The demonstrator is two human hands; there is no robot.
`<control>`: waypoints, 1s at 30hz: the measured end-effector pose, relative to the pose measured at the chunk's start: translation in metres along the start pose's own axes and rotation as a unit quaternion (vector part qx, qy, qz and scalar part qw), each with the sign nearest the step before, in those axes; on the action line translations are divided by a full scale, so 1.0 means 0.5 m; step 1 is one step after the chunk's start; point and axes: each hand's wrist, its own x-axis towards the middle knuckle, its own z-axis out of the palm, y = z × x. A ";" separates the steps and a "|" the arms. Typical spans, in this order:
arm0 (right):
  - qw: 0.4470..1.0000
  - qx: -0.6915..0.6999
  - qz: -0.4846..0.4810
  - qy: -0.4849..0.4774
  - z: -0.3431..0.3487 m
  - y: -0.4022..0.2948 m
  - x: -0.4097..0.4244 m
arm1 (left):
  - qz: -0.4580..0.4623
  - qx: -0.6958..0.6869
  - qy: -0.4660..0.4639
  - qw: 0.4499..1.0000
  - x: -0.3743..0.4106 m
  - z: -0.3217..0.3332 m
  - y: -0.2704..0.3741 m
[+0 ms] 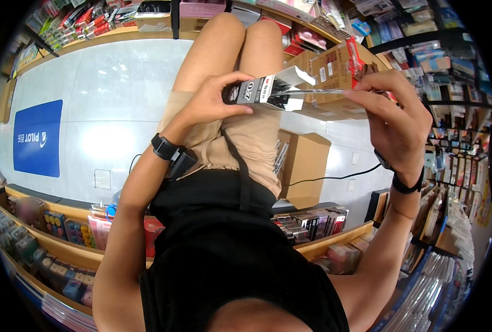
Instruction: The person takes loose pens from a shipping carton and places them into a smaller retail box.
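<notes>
My left hand (pixel 206 97) grips the closed end of a small black, grey and white M&G carton (pixel 252 92) above my lap. The carton lies sideways, its end flaps (pixel 297 76) open to the right and dark slim contents just visible inside. Between the thumb and fingers of my right hand (pixel 395 112) is the end of a slim, clear-wrapped item (pixel 322 91), perhaps a pen or refill. Its other end reaches into the carton's open mouth.
An open cardboard box (pixel 308 166) with packets inside stands on the tiled floor beside my hip. Larger cardboard cartons (pixel 333 70) sit beyond my right knee. Stocked shelves (pixel 92 29) surround me, and a blue mat (pixel 38 139) lies to the left. A black cable (pixel 333 178) runs to my right wrist.
</notes>
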 end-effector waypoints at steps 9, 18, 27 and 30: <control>0.996 0.073 -0.010 -0.059 0.080 0.006 0.011 | 0.029 -0.009 0.012 0.999 0.008 0.009 -0.004; 0.998 0.066 0.005 -0.002 0.076 0.006 0.018 | 0.005 -0.016 0.000 1.000 -0.001 -0.001 -0.005; 0.997 0.072 -0.002 0.003 0.119 0.012 0.006 | 0.020 0.003 0.006 1.000 0.003 0.003 0.003; 0.998 0.069 0.003 0.005 0.110 0.014 0.004 | 0.007 0.003 -0.001 1.000 -0.001 -0.001 0.004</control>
